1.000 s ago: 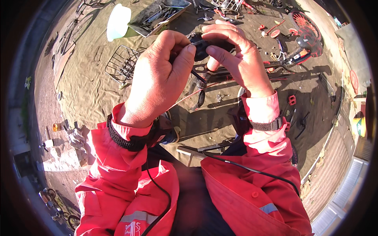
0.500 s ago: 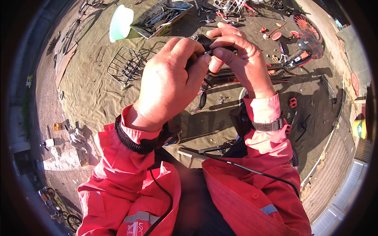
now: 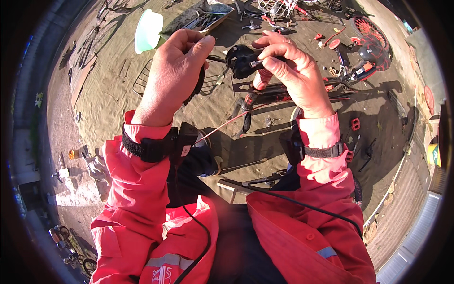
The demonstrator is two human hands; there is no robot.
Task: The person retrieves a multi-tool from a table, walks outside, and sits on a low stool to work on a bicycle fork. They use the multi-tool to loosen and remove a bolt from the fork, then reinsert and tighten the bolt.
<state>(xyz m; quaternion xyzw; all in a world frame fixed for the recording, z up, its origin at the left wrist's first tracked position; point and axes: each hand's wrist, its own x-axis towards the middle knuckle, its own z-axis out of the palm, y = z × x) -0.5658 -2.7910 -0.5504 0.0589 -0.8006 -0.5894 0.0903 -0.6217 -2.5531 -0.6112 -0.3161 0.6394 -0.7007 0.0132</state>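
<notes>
My right hand [image 3: 295,68] has its thumb and fingers closed on a black bicycle control part [image 3: 242,61], rounded, with a small silver metal end beside the thumb. My left hand [image 3: 177,71] is a little to the left, fingers pinched on a thin black cable [image 3: 216,59] that reaches toward the part. A dark loop shows under its palm, partly hidden. Just below the control part stands a red ribbed cylinder [image 3: 261,79]. Behind it, a black and red bicycle frame [image 3: 279,92] lies on the ground cloth.
A pale green basin [image 3: 148,31] and a tool tray [image 3: 201,18] stand at the far left. The wire basket [image 3: 142,78] is partly behind my left hand. A red-spoked wheel [image 3: 371,34] lies far right, a red pedal [image 3: 355,124] nearer. Cloth [image 3: 109,109] covers the ground.
My left hand has moved left, away from the black control part, uncovering it and the cable between. The right hand stays in nearly the same place, still gripping the part.
</notes>
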